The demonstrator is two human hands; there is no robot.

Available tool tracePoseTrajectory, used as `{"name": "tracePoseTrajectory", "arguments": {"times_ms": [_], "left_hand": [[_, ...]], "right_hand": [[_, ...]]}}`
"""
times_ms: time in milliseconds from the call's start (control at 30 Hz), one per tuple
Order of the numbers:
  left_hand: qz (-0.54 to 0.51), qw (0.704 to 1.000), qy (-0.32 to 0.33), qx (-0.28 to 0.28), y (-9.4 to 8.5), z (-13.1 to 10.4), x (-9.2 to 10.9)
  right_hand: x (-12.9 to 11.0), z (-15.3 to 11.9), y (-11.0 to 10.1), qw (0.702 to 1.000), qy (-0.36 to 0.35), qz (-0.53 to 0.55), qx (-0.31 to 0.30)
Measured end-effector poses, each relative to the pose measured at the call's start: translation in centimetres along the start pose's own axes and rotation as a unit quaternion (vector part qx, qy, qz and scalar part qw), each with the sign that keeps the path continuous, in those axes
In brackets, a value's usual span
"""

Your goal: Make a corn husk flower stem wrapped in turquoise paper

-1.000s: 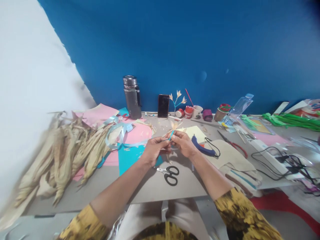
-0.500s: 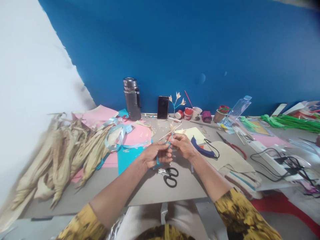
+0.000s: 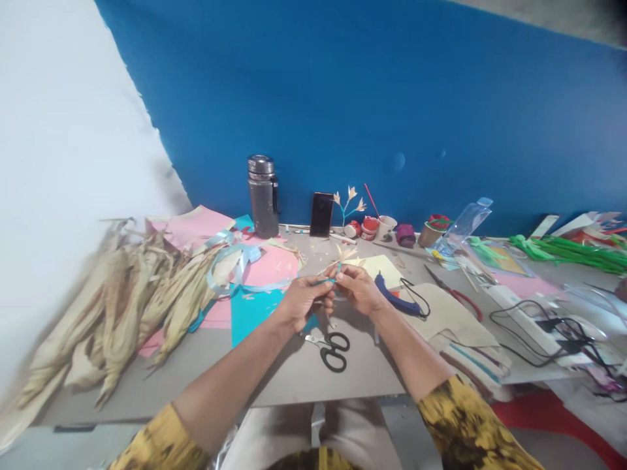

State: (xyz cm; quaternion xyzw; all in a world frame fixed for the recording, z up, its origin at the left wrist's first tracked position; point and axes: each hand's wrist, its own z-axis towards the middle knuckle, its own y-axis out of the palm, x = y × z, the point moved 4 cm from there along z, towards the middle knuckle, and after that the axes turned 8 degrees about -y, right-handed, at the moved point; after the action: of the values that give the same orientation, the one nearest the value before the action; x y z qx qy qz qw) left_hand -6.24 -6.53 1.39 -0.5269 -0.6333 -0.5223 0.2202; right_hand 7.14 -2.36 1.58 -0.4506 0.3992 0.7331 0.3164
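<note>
Both hands meet over the middle of the table. My right hand (image 3: pixel 361 288) pinches the stem of a small pale husk flower (image 3: pixel 345 253), whose petals stick up above the fingers. My left hand (image 3: pixel 304 303) has its fingers closed on a narrow blue paper strip (image 3: pixel 325 281), which runs across to the flower's stem. Just below the hands lie black-handled scissors (image 3: pixel 335 352) on the table. A blue glue gun (image 3: pixel 399 299) rests beside my right hand. Under my left wrist is a sheet of blue paper (image 3: pixel 249 316).
Dried corn husks (image 3: pixel 115 307) cover the left side, near a loop of pale blue ribbon (image 3: pixel 240 267). A flask (image 3: pixel 263 199), a phone (image 3: pixel 321 214) and a blue-stemmed flower branch (image 3: pixel 347 207) stand at the back. Pliers (image 3: pixel 455 294) and a power strip (image 3: pixel 526 320) lie right.
The blue strip between the hands now lies more sideways, and its hanging part shows less. The flower shows more clearly above the fingers. The head view has shifted slightly.
</note>
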Motion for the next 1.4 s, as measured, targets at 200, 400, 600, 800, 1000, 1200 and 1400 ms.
{"name": "tracePoseTrajectory", "arguments": {"times_ms": [200, 400, 600, 800, 1000, 1200, 1400], "left_hand": [[0.147, 0.955, 0.197, 0.163, -0.5, -0.5, 0.9], [0.030, 0.994, 0.072, 0.079, -0.2, 0.0, 0.3], [-0.079, 0.987, -0.138, -0.035, 0.0, 0.5, -1.0], [0.054, 0.998, -0.030, 0.022, -0.2, 0.0, 0.0], [0.134, 0.988, 0.016, 0.073, -1.0, -0.1, 1.1], [0.145, 0.978, 0.067, 0.133, -1.9, 0.4, 1.6], [0.277, 0.870, 0.278, 0.299, -3.3, -1.3, 4.8]], "right_hand": [[-0.1, 0.1, -0.1, 0.986, -0.023, -0.145, 0.079], [0.0, 0.1, -0.6, 0.986, -0.025, -0.116, 0.116], [-0.4, 0.3, -1.4, 0.991, -0.037, -0.016, 0.126], [-0.6, 0.4, -1.5, 0.993, -0.018, 0.007, 0.117], [-0.7, 0.2, -1.0, 0.996, -0.018, 0.002, 0.086], [-0.5, 0.1, -0.6, 0.996, -0.019, -0.042, 0.076], [-0.2, 0.2, -0.8, 0.993, -0.015, -0.065, 0.095]]}}
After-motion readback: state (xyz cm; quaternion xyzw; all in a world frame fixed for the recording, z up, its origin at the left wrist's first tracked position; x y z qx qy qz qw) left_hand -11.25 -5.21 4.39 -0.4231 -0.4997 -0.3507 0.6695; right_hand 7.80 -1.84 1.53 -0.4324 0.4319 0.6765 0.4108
